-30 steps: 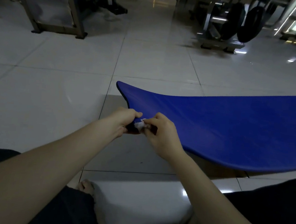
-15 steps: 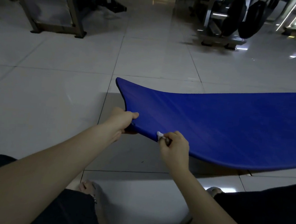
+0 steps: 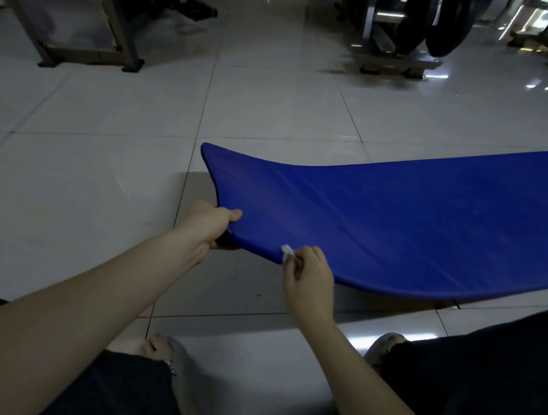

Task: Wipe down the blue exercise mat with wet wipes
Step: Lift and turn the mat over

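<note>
A blue exercise mat [image 3: 404, 223] lies on the tiled floor, stretching to the right, with its left end lifted off the tiles. My left hand [image 3: 211, 227] grips the near-left corner of the mat, thumb on top and fingers under it. My right hand [image 3: 310, 274] pinches a small crumpled white wet wipe [image 3: 286, 251] against the mat's near edge, a short way right of the left hand.
Pale glossy floor tiles [image 3: 88, 194] surround the mat. A metal frame [image 3: 84, 25] stands at the far left and a weight rack with dark plates [image 3: 414, 32] at the far right. My knees in dark trousers and my feet are at the bottom edge.
My right hand has slid the wipe rightward along the mat's near edge, away from my left hand. The left hand keeps its grip on the lifted corner.
</note>
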